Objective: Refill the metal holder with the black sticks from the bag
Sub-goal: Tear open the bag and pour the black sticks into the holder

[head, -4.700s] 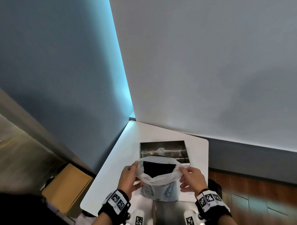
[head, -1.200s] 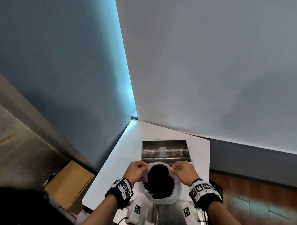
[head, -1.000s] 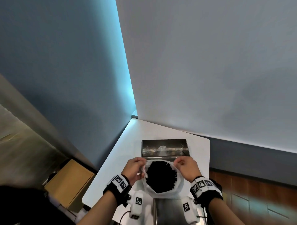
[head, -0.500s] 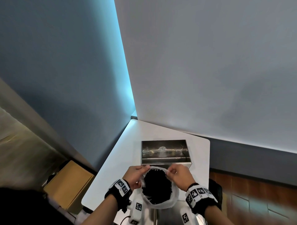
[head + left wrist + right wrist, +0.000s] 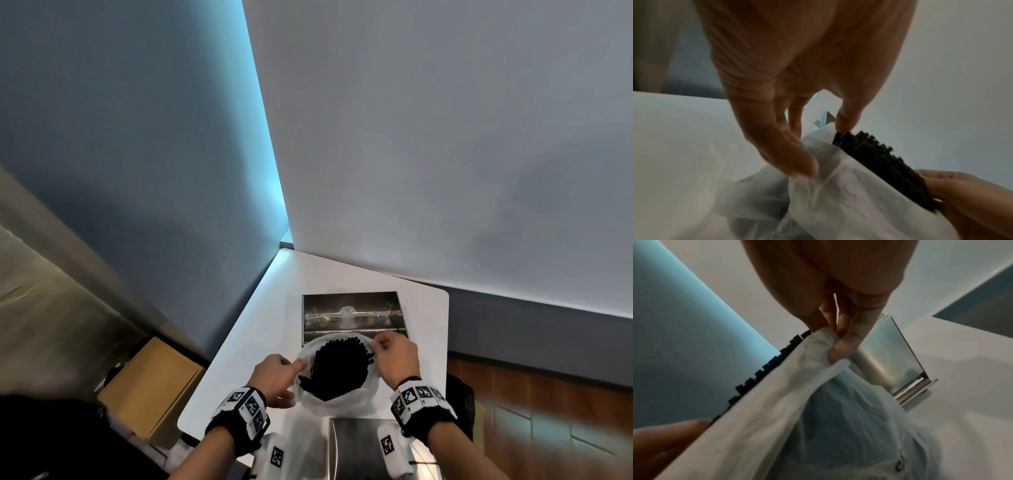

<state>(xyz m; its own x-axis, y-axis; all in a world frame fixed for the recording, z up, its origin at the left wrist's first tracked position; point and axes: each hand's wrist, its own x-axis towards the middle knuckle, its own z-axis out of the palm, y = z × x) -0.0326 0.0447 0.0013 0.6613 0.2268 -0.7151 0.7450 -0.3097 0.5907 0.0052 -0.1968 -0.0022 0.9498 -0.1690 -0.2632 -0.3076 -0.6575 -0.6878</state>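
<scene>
At the far left a cardboard box (image 5: pixel 150 387) sits on the floor below the counter (image 5: pixel 260 329), well clear of the work. Next comes the left hand (image 5: pixel 274 378), pinching the left rim of the bag (image 5: pixel 337 401) between thumb and fingers. The bag is thin, pale plastic, soft and probably slippery, so it looks best held at the rim, as now. Inside it the black sticks (image 5: pixel 337 370) stand packed in a dense bundle; they seem light and stiff, likely to slide out together if the bag tips. The right hand (image 5: pixel 397 358) pinches the opposite rim, holding the mouth open. Just beyond the bag, nearly touching it, the metal holder (image 5: pixel 352 317) stands open (a little clear wrapping lies inside). The counter is narrow: its left edge runs close to the left hand, its right edge lies just past the holder, and walls close the far side, so free room lies mainly above.
</scene>
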